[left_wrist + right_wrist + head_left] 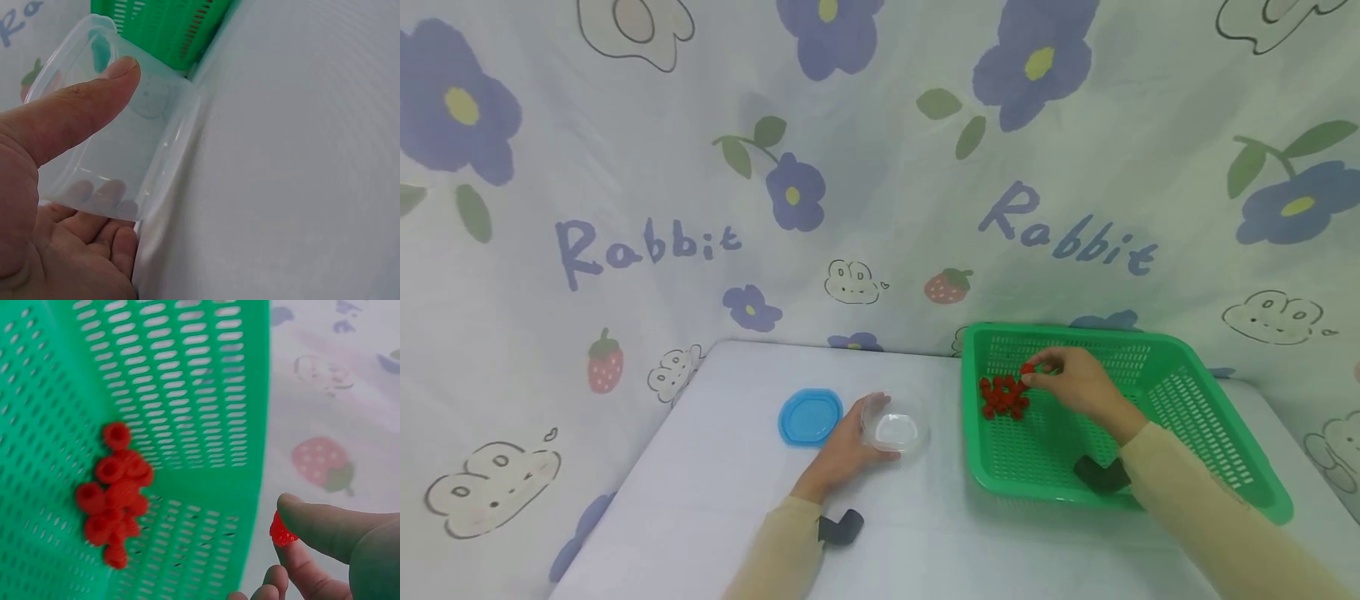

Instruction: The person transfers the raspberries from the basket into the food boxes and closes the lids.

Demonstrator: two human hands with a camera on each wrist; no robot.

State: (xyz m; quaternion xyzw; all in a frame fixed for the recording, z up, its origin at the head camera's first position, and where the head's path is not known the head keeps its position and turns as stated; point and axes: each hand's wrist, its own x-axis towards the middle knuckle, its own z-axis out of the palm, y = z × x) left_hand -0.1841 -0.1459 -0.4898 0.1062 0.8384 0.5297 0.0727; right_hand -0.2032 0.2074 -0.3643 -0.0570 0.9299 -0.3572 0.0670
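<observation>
My left hand holds a clear plastic tub upright on the white table, thumb on one side and fingers curled on the other. The left wrist view shows the tub's see-through wall with nothing inside. Thumb and index finger of my right hand pinch a red raspberry over the left part of a green basket. Several more raspberries lie in a loose heap on the basket floor, some showing their hollow ends.
A blue lid lies flat on the table, left of the tub. The basket's slotted walls rise around the heap, and its near left rim stands between the tub and the raspberries. Behind hangs a printed cloth.
</observation>
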